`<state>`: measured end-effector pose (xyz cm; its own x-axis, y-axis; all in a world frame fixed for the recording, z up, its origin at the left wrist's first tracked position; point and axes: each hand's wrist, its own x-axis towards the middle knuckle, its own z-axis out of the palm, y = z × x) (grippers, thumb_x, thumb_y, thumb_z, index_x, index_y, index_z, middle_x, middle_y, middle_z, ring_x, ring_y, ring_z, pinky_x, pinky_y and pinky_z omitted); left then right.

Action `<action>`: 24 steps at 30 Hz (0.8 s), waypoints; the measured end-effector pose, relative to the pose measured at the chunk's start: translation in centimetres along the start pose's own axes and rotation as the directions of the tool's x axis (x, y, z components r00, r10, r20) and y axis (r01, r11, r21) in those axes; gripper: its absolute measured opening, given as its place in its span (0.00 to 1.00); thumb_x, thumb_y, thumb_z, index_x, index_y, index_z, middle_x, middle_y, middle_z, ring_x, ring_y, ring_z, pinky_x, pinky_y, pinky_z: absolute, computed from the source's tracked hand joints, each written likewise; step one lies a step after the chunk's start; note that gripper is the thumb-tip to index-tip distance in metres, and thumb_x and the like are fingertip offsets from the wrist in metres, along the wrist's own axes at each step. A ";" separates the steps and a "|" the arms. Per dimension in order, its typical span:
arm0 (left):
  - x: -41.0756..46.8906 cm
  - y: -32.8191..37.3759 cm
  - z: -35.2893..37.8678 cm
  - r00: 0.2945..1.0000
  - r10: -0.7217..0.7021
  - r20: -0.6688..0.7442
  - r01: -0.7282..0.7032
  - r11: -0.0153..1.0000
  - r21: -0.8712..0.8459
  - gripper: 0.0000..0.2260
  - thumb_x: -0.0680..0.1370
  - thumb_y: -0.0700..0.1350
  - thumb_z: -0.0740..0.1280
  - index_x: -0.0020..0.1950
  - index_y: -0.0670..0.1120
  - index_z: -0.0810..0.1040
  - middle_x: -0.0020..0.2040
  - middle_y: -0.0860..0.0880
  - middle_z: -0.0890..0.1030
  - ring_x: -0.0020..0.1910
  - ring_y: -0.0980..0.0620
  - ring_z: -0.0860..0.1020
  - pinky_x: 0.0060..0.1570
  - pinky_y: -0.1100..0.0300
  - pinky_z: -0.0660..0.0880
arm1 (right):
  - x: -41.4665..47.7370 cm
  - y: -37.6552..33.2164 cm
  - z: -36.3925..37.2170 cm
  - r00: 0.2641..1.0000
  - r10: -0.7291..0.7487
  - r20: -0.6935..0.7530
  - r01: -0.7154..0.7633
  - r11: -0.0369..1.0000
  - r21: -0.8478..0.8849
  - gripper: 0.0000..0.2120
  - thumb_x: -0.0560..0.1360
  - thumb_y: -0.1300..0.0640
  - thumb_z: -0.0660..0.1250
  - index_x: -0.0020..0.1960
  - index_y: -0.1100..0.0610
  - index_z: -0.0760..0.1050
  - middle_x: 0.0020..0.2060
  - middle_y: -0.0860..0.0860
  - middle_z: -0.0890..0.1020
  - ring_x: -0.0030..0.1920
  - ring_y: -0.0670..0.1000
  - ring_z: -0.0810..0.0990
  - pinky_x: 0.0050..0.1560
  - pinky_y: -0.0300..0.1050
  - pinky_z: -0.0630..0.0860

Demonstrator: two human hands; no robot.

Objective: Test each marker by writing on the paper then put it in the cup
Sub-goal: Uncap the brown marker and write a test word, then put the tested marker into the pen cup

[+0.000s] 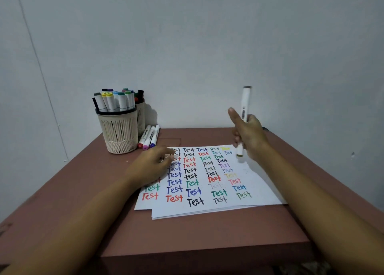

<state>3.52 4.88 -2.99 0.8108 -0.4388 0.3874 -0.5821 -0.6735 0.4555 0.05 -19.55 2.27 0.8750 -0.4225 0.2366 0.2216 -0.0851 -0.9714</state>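
Note:
My right hand (249,133) grips a white marker (245,102) almost upright above the paper's far right corner, its grey cap end up and its olive end down. White paper (259,189) lies on the table, covered with rows of the word "Test" in many colours. On the paper's far left part rests my left hand (152,164), palm down with its fingers spread flat. A beige cup (119,129) with several capped markers stands at the table's far left. Three markers (148,137) lie side by side on the table right of the cup.
A second cup (141,118) with a few markers stands behind the first, against the grey wall. The brown table (187,233) has its front edge close to me. More sheets lie stacked under the top paper.

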 end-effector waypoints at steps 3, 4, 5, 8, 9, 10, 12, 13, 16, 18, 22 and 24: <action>0.1 -0.1 0.1 0.998 0.009 0.061 -0.013 0.998 0.055 0.15 0.80 0.48 0.59 0.66 0.46 0.74 0.65 0.49 0.75 0.62 0.53 0.72 0.58 0.63 0.66 | 2.2 0.0 -1.9 1.000 -0.004 0.017 0.012 0.897 -0.441 0.17 0.79 0.44 0.59 0.52 0.58 0.65 0.33 0.52 0.72 0.28 0.49 0.68 0.31 0.43 0.67; 0.1 -0.1 0.1 0.997 0.013 0.072 -0.018 0.997 0.069 0.15 0.80 0.47 0.59 0.65 0.46 0.74 0.65 0.49 0.75 0.63 0.53 0.72 0.58 0.63 0.66 | 3.0 0.1 -2.5 1.000 -0.016 -0.003 0.012 0.848 -0.530 0.14 0.80 0.48 0.56 0.52 0.59 0.67 0.35 0.54 0.73 0.30 0.51 0.70 0.32 0.44 0.67; 0.2 -0.2 0.1 0.997 0.021 0.080 -0.027 0.996 0.081 0.14 0.80 0.47 0.59 0.64 0.46 0.75 0.65 0.49 0.75 0.62 0.53 0.72 0.59 0.63 0.66 | 3.7 0.4 -3.2 0.999 -0.033 -0.040 0.001 0.791 -0.612 0.11 0.81 0.53 0.54 0.53 0.60 0.69 0.39 0.55 0.74 0.34 0.53 0.72 0.34 0.44 0.67; 0.3 -0.4 0.3 0.995 0.031 0.090 -0.040 0.995 0.093 0.13 0.80 0.46 0.60 0.62 0.46 0.77 0.63 0.49 0.76 0.61 0.54 0.72 0.58 0.64 0.66 | 5.6 1.9 -5.3 0.992 -0.053 -0.112 -0.056 0.618 -0.784 0.12 0.80 0.59 0.58 0.58 0.65 0.72 0.50 0.60 0.78 0.46 0.59 0.76 0.41 0.44 0.67; 0.4 -0.5 0.3 0.995 0.031 0.092 -0.039 0.995 0.092 0.13 0.80 0.46 0.60 0.62 0.47 0.77 0.63 0.49 0.76 0.61 0.54 0.72 0.58 0.64 0.66 | 6.0 2.6 -5.9 0.991 -0.055 -0.123 -0.070 0.569 -0.819 0.12 0.79 0.60 0.59 0.58 0.66 0.73 0.52 0.61 0.78 0.49 0.60 0.77 0.42 0.44 0.68; 0.4 -0.6 0.3 0.995 0.029 0.094 -0.037 0.995 0.089 0.12 0.80 0.46 0.60 0.62 0.47 0.77 0.63 0.49 0.75 0.61 0.54 0.72 0.57 0.64 0.66 | 6.3 3.4 -6.4 0.989 -0.059 -0.136 -0.084 0.529 -0.844 0.12 0.79 0.62 0.60 0.58 0.67 0.74 0.53 0.62 0.79 0.51 0.61 0.77 0.43 0.44 0.68; 0.5 -0.7 0.4 0.995 0.028 0.091 -0.036 0.996 0.081 0.12 0.80 0.46 0.60 0.61 0.47 0.77 0.62 0.50 0.75 0.60 0.55 0.72 0.58 0.64 0.66 | 6.8 4.9 -7.2 0.984 -0.086 -0.158 -0.101 0.461 -0.881 0.10 0.78 0.64 0.60 0.56 0.68 0.74 0.53 0.64 0.79 0.51 0.62 0.78 0.42 0.45 0.68; 0.5 -0.7 0.5 0.996 0.030 0.089 -0.037 0.996 0.081 0.12 0.80 0.46 0.60 0.61 0.47 0.77 0.62 0.50 0.75 0.60 0.55 0.72 0.58 0.64 0.66 | 6.8 5.4 -7.5 0.983 -0.108 -0.151 -0.091 0.430 -0.898 0.09 0.78 0.65 0.61 0.54 0.69 0.74 0.52 0.64 0.79 0.51 0.62 0.78 0.42 0.46 0.68; 0.6 -0.8 0.5 0.996 0.031 0.081 -0.038 0.996 0.083 0.12 0.80 0.46 0.61 0.61 0.47 0.77 0.62 0.51 0.75 0.61 0.55 0.72 0.57 0.66 0.65 | 6.8 6.4 -7.8 0.983 -0.165 -0.080 -0.031 0.276 -0.961 0.07 0.76 0.66 0.62 0.53 0.67 0.74 0.47 0.61 0.78 0.45 0.59 0.77 0.37 0.43 0.65; 0.6 -0.8 0.5 0.996 0.032 0.081 -0.038 0.996 0.080 0.12 0.80 0.46 0.61 0.61 0.47 0.77 0.62 0.51 0.75 0.60 0.56 0.72 0.56 0.66 0.65 | 7.2 7.2 -7.8 0.984 -0.174 -0.040 -0.004 0.202 -0.979 0.12 0.75 0.67 0.61 0.55 0.61 0.77 0.37 0.54 0.74 0.35 0.52 0.73 0.31 0.40 0.62; 0.5 -0.7 0.4 0.995 0.023 0.096 -0.031 0.996 0.085 0.12 0.80 0.46 0.60 0.62 0.48 0.77 0.62 0.51 0.75 0.60 0.56 0.71 0.56 0.65 0.65 | 7.4 7.6 -7.6 0.981 -0.187 -0.050 -0.020 0.158 -0.987 0.08 0.75 0.67 0.61 0.47 0.58 0.77 0.34 0.52 0.73 0.31 0.50 0.69 0.29 0.39 0.62; 0.5 -0.6 0.4 0.995 0.022 0.099 -0.031 0.996 0.086 0.12 0.80 0.47 0.60 0.62 0.48 0.77 0.62 0.51 0.75 0.60 0.56 0.71 0.56 0.65 0.65 | 7.3 7.4 -7.8 0.979 -0.195 -0.056 -0.029 0.139 -0.990 0.13 0.76 0.67 0.61 0.34 0.60 0.66 0.36 0.56 0.74 0.36 0.54 0.70 0.35 0.43 0.66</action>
<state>4.31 4.86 -3.44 0.7998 -0.5105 0.3158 -0.5993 -0.7086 0.3724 4.71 -30.25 -3.39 0.7894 -0.4478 0.4199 -0.4207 -0.8928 -0.1613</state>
